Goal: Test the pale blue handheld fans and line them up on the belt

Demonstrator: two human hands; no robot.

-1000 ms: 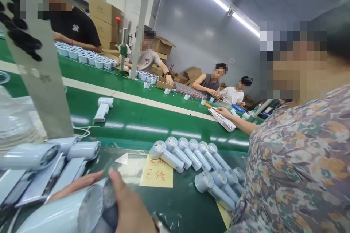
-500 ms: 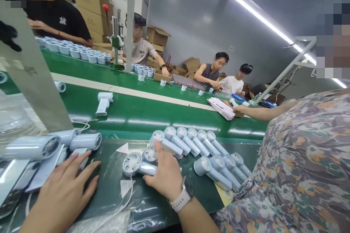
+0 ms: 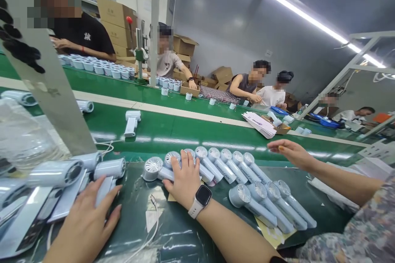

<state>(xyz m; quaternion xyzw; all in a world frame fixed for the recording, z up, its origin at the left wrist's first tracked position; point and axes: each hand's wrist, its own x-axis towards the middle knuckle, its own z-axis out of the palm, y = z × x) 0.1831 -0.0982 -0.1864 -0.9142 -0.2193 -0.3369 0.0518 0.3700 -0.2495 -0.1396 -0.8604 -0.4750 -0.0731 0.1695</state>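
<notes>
My left hand (image 3: 88, 211) lies with spread fingers over the handle of a light-blue handheld fan (image 3: 109, 168), one of a pile at the left. My right hand (image 3: 185, 178) rests flat, fingers stretched out, across the left end of a row of similar fans (image 3: 216, 164); it partly hides several handles. The leftmost fan (image 3: 153, 167) has its round slotted head beside my thumb. A white charging cable (image 3: 156, 222) lies loose on the dark green mat (image 3: 175, 230), its plug end free. A second group of fans (image 3: 261, 201) lies right of my wrist.
A green conveyor (image 3: 185, 127) runs behind the mat, with a lone fan (image 3: 131, 123) on it. A metal post (image 3: 58, 90) rises at the left. A co-worker's hand (image 3: 286, 150) reaches in from the right, near a stack of white printed cards (image 3: 259, 124). Other people sit across the line.
My right hand has pushed the leftmost fans away from me, up to the row. The cable's plug now lies clear of the fan. The co-worker at right has drawn back from the cards.
</notes>
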